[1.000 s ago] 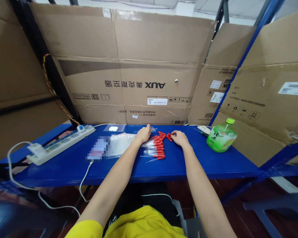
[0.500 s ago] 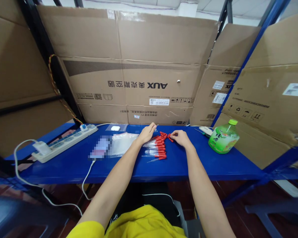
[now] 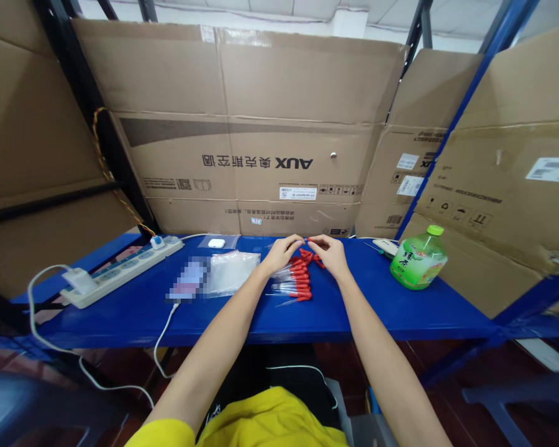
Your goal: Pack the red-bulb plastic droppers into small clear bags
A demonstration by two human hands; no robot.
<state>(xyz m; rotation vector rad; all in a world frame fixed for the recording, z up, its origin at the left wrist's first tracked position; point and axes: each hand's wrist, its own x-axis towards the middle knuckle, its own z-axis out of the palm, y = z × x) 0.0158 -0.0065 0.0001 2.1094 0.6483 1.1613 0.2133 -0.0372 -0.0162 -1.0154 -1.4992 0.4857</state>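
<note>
My left hand [image 3: 284, 253] is closed in a pinch over the far part of the blue table, apparently on a thin clear dropper tube, mostly hidden by the fingers. Facing it, my right hand [image 3: 328, 253] pinches a small red rubber bulb [image 3: 309, 239]. The fingertips of both hands nearly meet. Below them lies a row of droppers [image 3: 291, 284], their clear tubes to the left and red bulbs to the right. Several loose red bulbs [image 3: 317, 261] are heaped beside my right hand, partly covered by it.
Left of the droppers are clear plastic bags [image 3: 233, 272] and a blurred phone [image 3: 189, 279] on a white cable. A power strip [image 3: 123, 270] sits at the table's left, a white case [image 3: 216, 243] at the back. A green bottle [image 3: 419, 257] stands right; cardboard [image 3: 261, 81] walls the back.
My right hand has lifted a red bulb from the heap and moved left and away from me. My left hand has turned toward it, so the fingertips now come together.
</note>
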